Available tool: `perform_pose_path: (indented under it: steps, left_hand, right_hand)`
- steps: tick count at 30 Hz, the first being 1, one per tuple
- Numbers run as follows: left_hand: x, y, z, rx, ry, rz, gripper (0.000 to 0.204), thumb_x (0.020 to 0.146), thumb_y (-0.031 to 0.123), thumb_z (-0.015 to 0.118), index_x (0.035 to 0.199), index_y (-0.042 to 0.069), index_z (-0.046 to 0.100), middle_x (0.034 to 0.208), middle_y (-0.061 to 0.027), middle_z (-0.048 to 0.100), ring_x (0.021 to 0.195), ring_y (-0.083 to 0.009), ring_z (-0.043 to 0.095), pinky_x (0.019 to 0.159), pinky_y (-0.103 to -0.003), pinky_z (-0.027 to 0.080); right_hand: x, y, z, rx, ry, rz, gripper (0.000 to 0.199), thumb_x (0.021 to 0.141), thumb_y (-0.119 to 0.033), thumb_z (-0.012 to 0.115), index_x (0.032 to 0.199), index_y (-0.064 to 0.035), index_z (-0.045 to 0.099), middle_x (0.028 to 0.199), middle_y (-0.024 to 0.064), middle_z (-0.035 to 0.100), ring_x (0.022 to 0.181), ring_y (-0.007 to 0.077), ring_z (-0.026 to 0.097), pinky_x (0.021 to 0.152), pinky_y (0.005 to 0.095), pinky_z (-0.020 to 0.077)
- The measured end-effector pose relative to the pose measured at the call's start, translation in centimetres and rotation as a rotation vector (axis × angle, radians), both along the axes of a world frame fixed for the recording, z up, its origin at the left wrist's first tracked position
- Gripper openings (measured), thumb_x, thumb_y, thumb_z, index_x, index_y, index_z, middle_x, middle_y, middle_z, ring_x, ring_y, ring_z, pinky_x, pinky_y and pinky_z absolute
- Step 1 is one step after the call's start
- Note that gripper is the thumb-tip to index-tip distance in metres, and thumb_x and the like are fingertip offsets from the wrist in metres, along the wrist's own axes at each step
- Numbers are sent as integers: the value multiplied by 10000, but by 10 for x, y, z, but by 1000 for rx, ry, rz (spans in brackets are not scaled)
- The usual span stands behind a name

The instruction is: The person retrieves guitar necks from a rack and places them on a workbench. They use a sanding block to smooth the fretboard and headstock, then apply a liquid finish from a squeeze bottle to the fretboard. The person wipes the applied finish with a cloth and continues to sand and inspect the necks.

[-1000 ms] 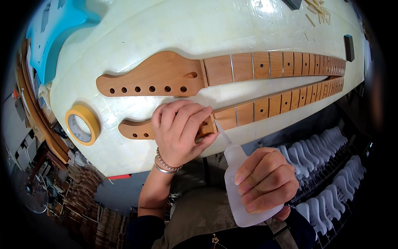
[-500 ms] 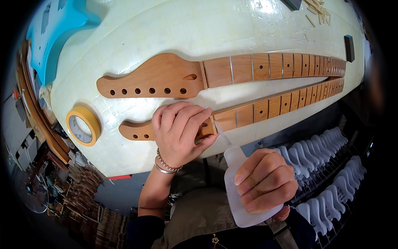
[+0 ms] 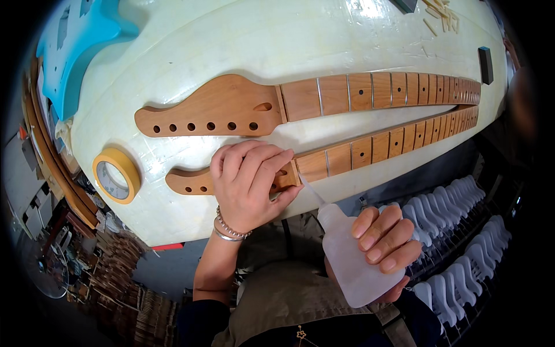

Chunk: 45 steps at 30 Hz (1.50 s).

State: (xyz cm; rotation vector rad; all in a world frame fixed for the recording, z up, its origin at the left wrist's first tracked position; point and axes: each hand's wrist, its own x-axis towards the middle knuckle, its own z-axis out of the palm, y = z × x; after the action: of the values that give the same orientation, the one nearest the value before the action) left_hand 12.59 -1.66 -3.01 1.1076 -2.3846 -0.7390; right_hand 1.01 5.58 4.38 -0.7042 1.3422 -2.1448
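Two wooden guitar necks lie side by side on a pale work table, headstocks to the left. Over the headstock of the nearer neck (image 3: 338, 160) rests my left hand (image 3: 245, 179), fingers curved round it beside the nut slot. My right hand (image 3: 384, 243) is wrapped round a translucent white squeeze bottle (image 3: 355, 266). The bottle's thin nozzle (image 3: 313, 191) points up and left, its tip at the near end of the nut slot by my left fingertips. The farther neck (image 3: 231, 107) lies untouched just beyond my left hand.
A yellow tape roll (image 3: 136, 173) lies at the left. Beyond it is a light blue guitar body (image 3: 95, 46). A dark block (image 3: 485, 65) sits at the right, and pale strips (image 3: 442, 14) lie at the far right. White curved pieces (image 3: 445, 208) stand in racks below the table's right side.
The bottle has tilted and shifted slightly right, and my right fingers have loosened and moved a little along it. My left hand stays on the headstock.
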Motion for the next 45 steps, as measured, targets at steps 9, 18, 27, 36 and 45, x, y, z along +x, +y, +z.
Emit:
perform_pose_path:
  steps: [9, 18, 27, 36, 45]
  left_hand:
    - [2, -4, 5, 70, -17, -39, 529, 478, 269, 773, 960, 124, 613, 945, -8, 572, 926, -221, 510, 845, -382, 333]
    - [6, -6, 9, 103, -25, -81, 530, 567, 308, 721, 1051, 131, 596, 985, -2, 542, 954, -210, 490, 866, -378, 321]
    - [8, -7, 10, 85, 0, -111, 540, 583, 316, 715, 1085, 154, 598, 984, -9, 529, 954, -214, 475, 862, -388, 324]
    - [11, -10, 10, 5, -26, -204, 499, 593, 377, 712, 1063, 230, 626, 1009, -39, 497, 942, -254, 461, 867, -427, 330]
    - [49, 11, 14, 546, 658, 165, 427, 719, 323, 702, 1075, 99, 634, 1048, -77, 502, 1021, -231, 487, 963, -414, 347]
  right_hand:
    - [-1, 2, 5, 40, -36, -17, 396, 882, -459, 397, 817, -73, 461, 800, 81, 453, 765, 203, 445, 655, 350, 412]
    - [-78, -5, 5, -66, -762, 88, 433, 860, -420, 395, 1002, -18, 468, 944, 93, 466, 891, 228, 428, 853, 393, 349]
    - [-116, -51, -4, 20, -1282, 327, 454, 808, -417, 621, 1032, -25, 573, 1084, 136, 567, 1060, 275, 506, 1042, 452, 263]
    - [-89, -139, -32, 56, -1855, 715, 637, 880, -371, 516, 1282, 55, 267, 1135, 186, 489, 1093, 303, 493, 959, 425, 428]
    - [-57, -229, -69, 112, -1957, 740, 449, 905, -335, 481, 1105, 67, 470, 1008, 229, 561, 944, 333, 584, 767, 389, 547]
